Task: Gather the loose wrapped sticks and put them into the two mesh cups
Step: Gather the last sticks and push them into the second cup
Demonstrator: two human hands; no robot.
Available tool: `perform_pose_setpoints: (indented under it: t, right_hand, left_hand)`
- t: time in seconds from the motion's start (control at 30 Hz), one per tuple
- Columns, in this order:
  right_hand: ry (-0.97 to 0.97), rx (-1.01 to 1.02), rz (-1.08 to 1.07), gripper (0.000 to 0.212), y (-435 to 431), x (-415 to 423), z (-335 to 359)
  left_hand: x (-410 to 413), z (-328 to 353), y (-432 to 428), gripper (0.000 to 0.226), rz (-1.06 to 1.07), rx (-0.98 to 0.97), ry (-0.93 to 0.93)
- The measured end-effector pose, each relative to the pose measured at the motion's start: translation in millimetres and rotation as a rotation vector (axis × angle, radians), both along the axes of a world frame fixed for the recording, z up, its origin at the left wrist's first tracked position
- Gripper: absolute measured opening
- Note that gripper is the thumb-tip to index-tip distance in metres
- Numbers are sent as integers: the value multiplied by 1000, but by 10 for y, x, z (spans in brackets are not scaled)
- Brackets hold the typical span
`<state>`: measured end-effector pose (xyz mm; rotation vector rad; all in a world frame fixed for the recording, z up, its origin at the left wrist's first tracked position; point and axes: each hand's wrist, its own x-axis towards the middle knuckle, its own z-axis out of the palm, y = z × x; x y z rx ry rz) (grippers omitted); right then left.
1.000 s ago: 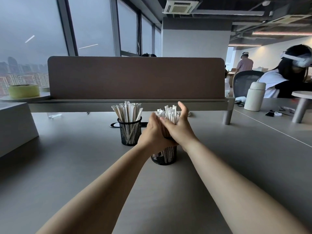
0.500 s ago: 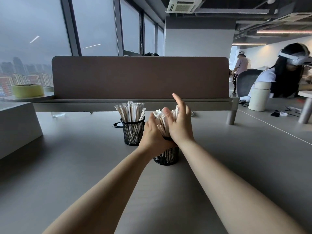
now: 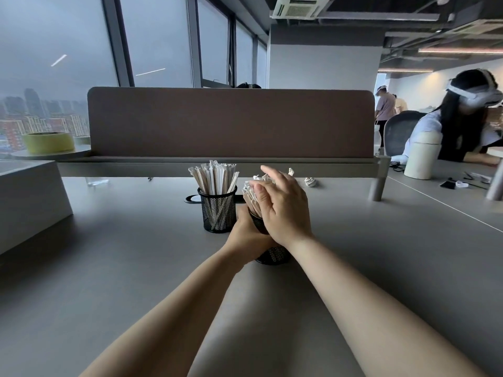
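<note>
Two black mesh cups stand on the grey desk. The far cup (image 3: 217, 213) is packed with upright paper-wrapped sticks (image 3: 215, 179). The near cup (image 3: 273, 254) sits right of it, mostly hidden by my hands. My left hand (image 3: 246, 238) wraps around the near cup's left side. My right hand (image 3: 283, 206) lies flat, fingers straight and together, against the bundle of wrapped sticks (image 3: 251, 197) that pokes out of this cup. A few stick tips show above my fingers.
A brown divider panel (image 3: 231, 123) closes the desk's far edge. A small white crumpled thing (image 3: 310, 181) lies behind the cups. A black slot (image 3: 194, 198) sits left of the far cup. A person sits at right with a white bottle (image 3: 420, 155) nearby.
My left hand has slid down from the sticks to the near cup's side. My right hand has flattened and tilted left over the bundle.
</note>
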<state>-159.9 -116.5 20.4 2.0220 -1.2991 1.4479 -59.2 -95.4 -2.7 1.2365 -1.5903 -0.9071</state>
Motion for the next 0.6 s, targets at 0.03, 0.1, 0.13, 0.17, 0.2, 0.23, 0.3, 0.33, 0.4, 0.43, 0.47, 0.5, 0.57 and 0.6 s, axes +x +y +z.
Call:
perform_pose_setpoints:
  t: [0.03, 0.1, 0.13, 0.17, 0.2, 0.23, 0.3, 0.33, 0.4, 0.43, 0.47, 0.5, 0.57, 0.6]
  right_hand:
    - [-1, 27, 6, 47, 15, 13, -12]
    - [-22, 58, 19, 50, 50, 10, -25]
    - [-54, 63, 17, 57, 66, 3, -31]
    - [-102, 71, 10, 66, 78, -2, -50]
    - [-166, 84, 9, 78, 88, -2, -77]
    - [-239, 109, 21, 91, 90, 4, -118]
    - [-394, 201, 105, 111, 75, 27, -223]
    - [-471, 264, 160, 117, 63, 39, -273]
    - [-624, 395, 235, 120, 24, 51, -360]
    - [-669, 454, 242, 119, -2, 44, -403]
    - [-675, 493, 226, 117, -25, 33, -448]
    - [-643, 522, 193, 113, -55, 20, -497]
    - [-549, 573, 120, 98, -109, 12, -564]
    - [-530, 589, 99, 92, -139, 18, -584]
  left_hand:
    - [1, -23, -11, 82, 1, 3, 1]
    - [10, -59, -43, 82, 9, -8, -9]
    - [20, -90, -79, 82, 13, -22, -3]
    - [28, -130, -120, 82, 17, -40, 13]
    - [34, -147, -131, 81, 32, -59, 22]
    - [39, -165, -150, 79, 54, -85, 25]
    - [34, -191, -181, 66, 74, -173, 7]
    - [24, -213, -205, 61, 65, -212, -11]
    - [36, -303, -305, 60, 41, -211, -48]
    - [55, -334, -317, 63, 37, -180, -67]
    - [89, -382, -346, 67, 41, -150, -98]
    - [129, -397, -330, 72, 48, -127, -126]
    - [191, -386, -241, 85, 91, -78, -192]
    - [221, -367, -207, 90, 112, -62, -234]
